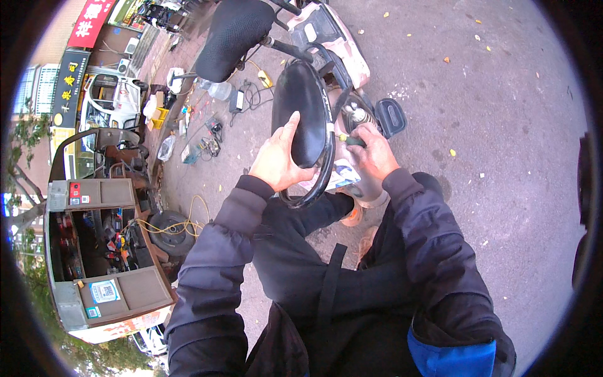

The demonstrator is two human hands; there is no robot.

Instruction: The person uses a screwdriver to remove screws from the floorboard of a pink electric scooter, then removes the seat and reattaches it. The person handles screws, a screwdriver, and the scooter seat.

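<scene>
A small electric scooter (333,38) with pale pink body panels stands on the pavement in front of me. Its black seat (301,107) is tipped up on edge. My left hand (276,160) grips the seat's left side and holds it up. My right hand (372,154) is closed around a screwdriver with a green and yellow handle (349,139), its tip pointing left under the seat's rim. A shock spring (357,116) and a black footrest (391,116) show just beyond my right hand.
A black office chair (233,34) stands behind the scooter. Cables, a charger (237,100), bottles and tools lie scattered on the ground at left. An open brown tool cabinet (103,251) and a tyre (169,232) sit at lower left. Grey asphalt spreads right.
</scene>
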